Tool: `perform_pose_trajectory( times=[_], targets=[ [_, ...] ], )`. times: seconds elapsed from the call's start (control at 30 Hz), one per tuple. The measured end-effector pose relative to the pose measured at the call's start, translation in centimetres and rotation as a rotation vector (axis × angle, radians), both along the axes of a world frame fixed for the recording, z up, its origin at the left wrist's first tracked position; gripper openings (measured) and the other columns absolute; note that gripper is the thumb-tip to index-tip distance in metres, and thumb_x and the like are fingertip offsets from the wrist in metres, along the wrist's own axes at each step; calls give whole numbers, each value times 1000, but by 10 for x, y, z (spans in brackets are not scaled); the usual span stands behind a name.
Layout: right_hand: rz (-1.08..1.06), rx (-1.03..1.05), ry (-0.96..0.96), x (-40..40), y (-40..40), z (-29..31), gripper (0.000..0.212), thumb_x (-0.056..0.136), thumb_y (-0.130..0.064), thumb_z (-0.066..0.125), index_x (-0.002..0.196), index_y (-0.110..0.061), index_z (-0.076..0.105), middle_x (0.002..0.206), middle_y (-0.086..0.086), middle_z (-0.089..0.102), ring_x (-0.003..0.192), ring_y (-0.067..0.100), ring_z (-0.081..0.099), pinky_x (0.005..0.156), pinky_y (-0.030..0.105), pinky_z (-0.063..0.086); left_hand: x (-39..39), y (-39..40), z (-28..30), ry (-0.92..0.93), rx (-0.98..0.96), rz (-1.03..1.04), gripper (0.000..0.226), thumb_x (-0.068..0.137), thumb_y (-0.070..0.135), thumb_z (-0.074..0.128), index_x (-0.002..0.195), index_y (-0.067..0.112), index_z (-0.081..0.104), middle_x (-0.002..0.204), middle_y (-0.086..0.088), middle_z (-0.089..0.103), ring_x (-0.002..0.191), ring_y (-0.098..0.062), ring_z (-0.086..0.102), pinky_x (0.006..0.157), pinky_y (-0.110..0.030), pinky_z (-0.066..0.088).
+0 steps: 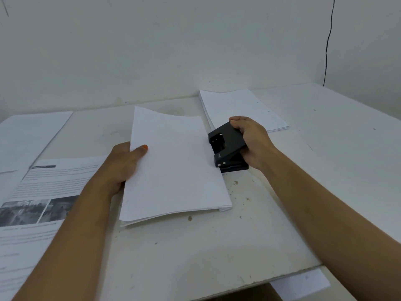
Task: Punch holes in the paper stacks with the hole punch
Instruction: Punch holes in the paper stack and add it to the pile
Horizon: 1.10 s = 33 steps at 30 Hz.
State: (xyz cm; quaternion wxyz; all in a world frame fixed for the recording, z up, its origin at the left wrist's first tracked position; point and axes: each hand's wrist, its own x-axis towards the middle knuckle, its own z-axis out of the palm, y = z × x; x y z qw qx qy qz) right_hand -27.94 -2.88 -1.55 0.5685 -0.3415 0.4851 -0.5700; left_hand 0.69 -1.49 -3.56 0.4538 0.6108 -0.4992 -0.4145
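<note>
A blank white paper stack [175,166] lies in the middle of the table. My left hand [125,164] holds its left edge, thumb on top and fingers underneath. A black hole punch [227,146] sits at the stack's right edge, with the paper's edge in its slot. My right hand [251,140] grips the punch's handle from the right, fingers curled over its far end.
A second blank stack [243,107] lies behind the punch near the wall. Printed sheets [39,192] with text and photos cover the table's left side. A loose sheet [301,283] lies below the table's front edge. A black cable [327,44] hangs down the wall.
</note>
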Motion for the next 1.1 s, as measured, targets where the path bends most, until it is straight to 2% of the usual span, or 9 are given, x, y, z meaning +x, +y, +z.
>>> perform_pose_trajectory(
  times=[0.27,0.47,0.6,0.73,1.1],
  targets=[
    [9,-5,-13,1,1,1,11,92,-12,55,96,-18,64,92,3,61,77,16,57,60,25,52,-3,1,1,-36,-31,30,10,95,31,58,100,24,63,88,9,66,77,-13,65,58,-26,47],
    [14,-2,0,1,1,1,11,93,-13,54,98,-17,64,92,3,60,77,16,57,61,25,53,-7,1,-2,-85,-76,63,17,95,31,56,108,21,63,95,6,66,84,-15,64,69,-29,49],
    [9,4,3,2,1,1,12,93,-13,54,99,-18,64,93,3,60,77,16,58,60,26,53,-7,3,-1,-104,-95,41,19,96,29,55,112,20,62,97,6,65,86,-14,63,70,-28,48],
    [9,-2,51,3,0,1,12,94,-14,53,100,-19,62,95,3,60,77,16,57,58,25,53,-6,3,-1,-117,-57,3,21,96,27,56,114,17,63,105,-2,66,92,-22,64,84,-37,51],
    [-17,-7,80,4,1,1,13,94,-15,53,104,-18,61,97,3,60,77,16,57,58,25,52,-11,2,-2,-142,-26,-7,20,96,27,56,110,16,63,102,-4,67,90,-23,65,82,-37,52]
  ],
)
